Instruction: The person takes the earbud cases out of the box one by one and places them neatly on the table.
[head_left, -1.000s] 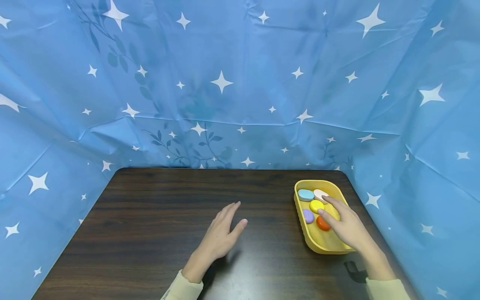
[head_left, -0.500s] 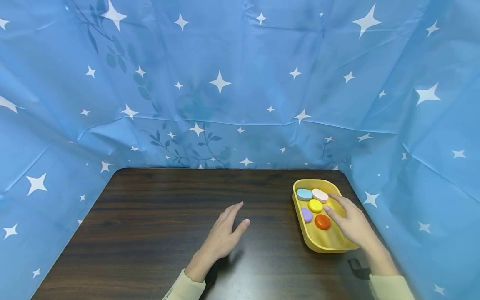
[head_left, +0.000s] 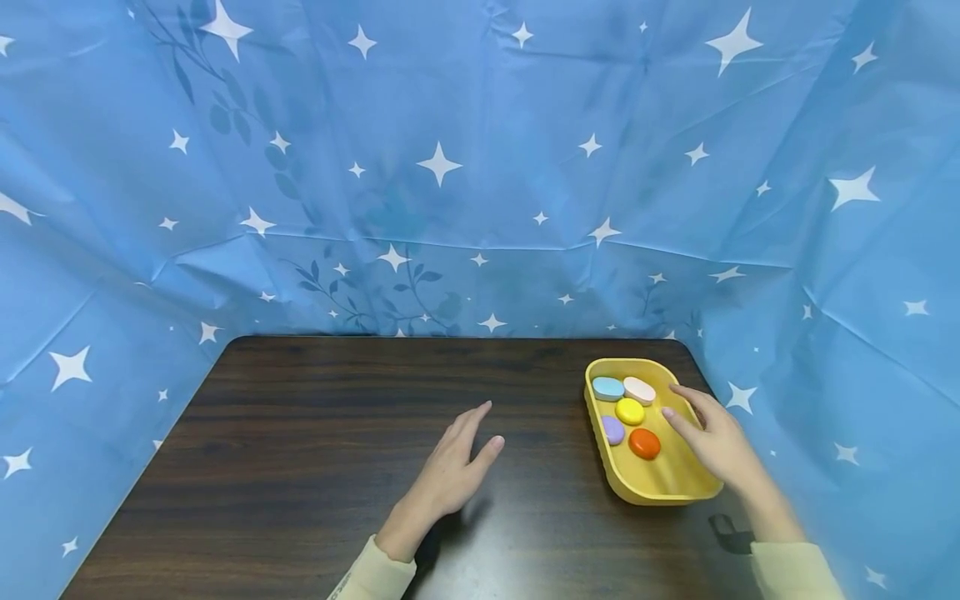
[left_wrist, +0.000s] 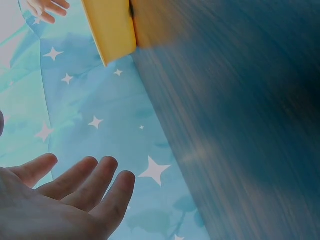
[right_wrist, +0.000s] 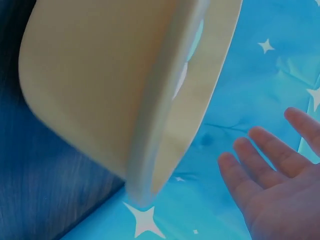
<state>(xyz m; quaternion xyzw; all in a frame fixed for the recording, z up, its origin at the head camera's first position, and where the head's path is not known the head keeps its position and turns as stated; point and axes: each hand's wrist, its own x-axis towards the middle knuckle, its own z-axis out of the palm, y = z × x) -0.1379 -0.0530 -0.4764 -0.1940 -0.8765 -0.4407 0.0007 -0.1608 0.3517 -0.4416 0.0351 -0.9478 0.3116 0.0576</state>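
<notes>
On the right part of the table stands a yellow tray [head_left: 675, 483] holding several smooth coloured pieces: a light blue oval [head_left: 608, 388], a pale pink oval [head_left: 640, 391], a yellow round piece [head_left: 630, 412], a purple piece [head_left: 613, 430] and an orange-red round piece [head_left: 645, 443]. My right hand [head_left: 716, 442] hovers over the tray's right side, fingers spread and holding nothing. The right wrist view shows that hand [right_wrist: 280, 175] apart from the tray's wall [right_wrist: 90, 90]. Above the middle of the table my left hand [head_left: 450, 471] is held with relaxed fingers, touching nothing.
The dark wood-grain table [head_left: 337, 433] stretches left of the tray. A blue cloth [head_left: 450, 208] with white stars hangs behind the table and along both sides. A dark shadow lies on the table by the right wrist.
My right hand has drawn back to the right, uncovering the pale pink and orange-red pieces. The left hand has shifted slightly right.
</notes>
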